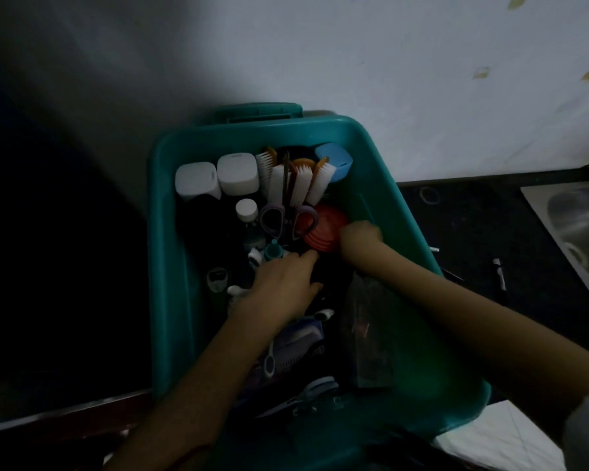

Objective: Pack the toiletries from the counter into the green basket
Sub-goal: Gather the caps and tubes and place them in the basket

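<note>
A person's two hands reach into a green basket [381, 158] standing on a dark table [473, 219] beside a steel sink [578, 226]. The left hand [283, 283] lies with fingers released and stretched over dim toiletries at the basket's middle. The right hand [361, 236] is curled against a red round lid [327, 226]; whether it grasps anything cannot be told. Purple-handled scissors [288, 217], white-bristled brushes [301, 181] and two white containers [218, 176] stand at the far end.
</note>
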Available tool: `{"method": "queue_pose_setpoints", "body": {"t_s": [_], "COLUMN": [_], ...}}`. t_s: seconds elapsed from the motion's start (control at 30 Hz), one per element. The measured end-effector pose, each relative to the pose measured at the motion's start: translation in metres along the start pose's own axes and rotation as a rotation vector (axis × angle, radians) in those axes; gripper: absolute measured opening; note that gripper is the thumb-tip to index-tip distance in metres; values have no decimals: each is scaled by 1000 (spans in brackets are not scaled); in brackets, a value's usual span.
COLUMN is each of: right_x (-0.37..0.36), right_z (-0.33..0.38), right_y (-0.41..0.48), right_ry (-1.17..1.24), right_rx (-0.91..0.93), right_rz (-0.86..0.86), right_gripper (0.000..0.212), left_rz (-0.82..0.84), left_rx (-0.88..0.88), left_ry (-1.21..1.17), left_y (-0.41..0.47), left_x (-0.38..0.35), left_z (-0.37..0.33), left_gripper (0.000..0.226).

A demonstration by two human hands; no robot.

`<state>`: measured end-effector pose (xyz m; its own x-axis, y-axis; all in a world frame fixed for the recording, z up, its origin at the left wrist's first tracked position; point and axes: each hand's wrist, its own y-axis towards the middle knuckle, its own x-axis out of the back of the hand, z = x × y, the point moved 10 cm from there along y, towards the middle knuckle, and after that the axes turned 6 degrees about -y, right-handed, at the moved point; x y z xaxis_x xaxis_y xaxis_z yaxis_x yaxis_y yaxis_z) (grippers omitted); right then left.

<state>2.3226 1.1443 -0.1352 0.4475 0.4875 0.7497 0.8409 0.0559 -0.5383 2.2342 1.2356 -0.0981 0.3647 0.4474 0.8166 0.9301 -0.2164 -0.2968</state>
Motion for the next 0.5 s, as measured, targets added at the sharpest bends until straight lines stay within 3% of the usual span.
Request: {"method": "queue_pose_setpoints", "body": {"t_s": [0.27, 0.5], "right_x": [12, 38], "right_z": [-4, -21], "right_y": [-9, -22], "right_ry": [-1, 4], "right_rx": [71, 34], "right_rz": [-54, -206], "right_gripper": [32, 27], "left_rz": [13, 2], "left_rx": [7, -29], "left_ry": [19, 45], "left_y": [1, 0], "left_x": [-3, -4], "left_z": [0, -5], "left_gripper": [46, 46]}}
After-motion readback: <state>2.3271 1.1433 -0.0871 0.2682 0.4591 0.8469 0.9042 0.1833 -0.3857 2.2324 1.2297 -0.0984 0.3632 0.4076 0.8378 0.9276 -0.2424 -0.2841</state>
